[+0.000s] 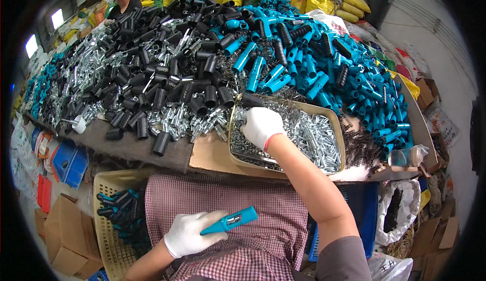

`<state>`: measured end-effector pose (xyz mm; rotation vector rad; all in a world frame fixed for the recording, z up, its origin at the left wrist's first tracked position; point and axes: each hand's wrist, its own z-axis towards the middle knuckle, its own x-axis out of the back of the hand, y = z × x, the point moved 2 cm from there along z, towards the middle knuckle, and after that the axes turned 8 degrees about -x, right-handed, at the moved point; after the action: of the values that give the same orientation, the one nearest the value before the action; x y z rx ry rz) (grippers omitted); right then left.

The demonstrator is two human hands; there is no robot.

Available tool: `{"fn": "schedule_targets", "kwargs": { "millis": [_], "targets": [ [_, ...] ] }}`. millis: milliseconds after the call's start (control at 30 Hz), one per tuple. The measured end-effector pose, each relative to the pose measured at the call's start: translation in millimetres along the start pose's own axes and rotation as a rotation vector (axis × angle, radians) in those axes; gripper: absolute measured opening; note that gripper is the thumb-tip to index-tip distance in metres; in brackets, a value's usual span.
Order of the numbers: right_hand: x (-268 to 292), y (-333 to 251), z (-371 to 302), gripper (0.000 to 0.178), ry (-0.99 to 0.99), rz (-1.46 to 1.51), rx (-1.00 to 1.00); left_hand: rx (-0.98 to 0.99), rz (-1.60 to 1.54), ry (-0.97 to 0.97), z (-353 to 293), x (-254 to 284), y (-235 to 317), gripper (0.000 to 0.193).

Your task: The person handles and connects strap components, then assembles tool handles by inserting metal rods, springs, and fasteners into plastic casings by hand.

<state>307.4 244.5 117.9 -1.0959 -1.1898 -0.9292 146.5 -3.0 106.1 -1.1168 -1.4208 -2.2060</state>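
Observation:
My left hand (195, 233), in a white glove, is closed around a teal plastic tube (230, 221) in front of my lap. Through a slot in the tube's side a shiny metal part shows. My right hand (262, 127), also gloved, is over the left part of a cream-rimmed tray (340, 144). Its fingers are drawn together, and whatever they pinch is hidden. Small dark metal pieces (242, 147) lie beneath that hand. Silvery pins (321, 139) fill the tray's right side.
Black sleeves (195, 89) and metal rods are heaped at the left, teal tubes (324, 86) at the right. Dark springs (358, 144) lie beside the tray. A cream basket (104, 225) holds teal-and-black pieces at lower left. Another person (125, 5) is behind the heap.

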Motion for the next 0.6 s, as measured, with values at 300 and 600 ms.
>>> {"fn": "schedule_targets", "kwargs": {
  "millis": [300,600],
  "targets": [
    [25,16,-27,0.017,0.313,0.365,0.137,0.000,-0.071,0.083,-5,10,-18,0.048],
    [31,-14,-157,0.016,-0.330,0.641,0.395,-0.025,0.123,-0.028,-13,18,-19,0.041]
  ]
}}
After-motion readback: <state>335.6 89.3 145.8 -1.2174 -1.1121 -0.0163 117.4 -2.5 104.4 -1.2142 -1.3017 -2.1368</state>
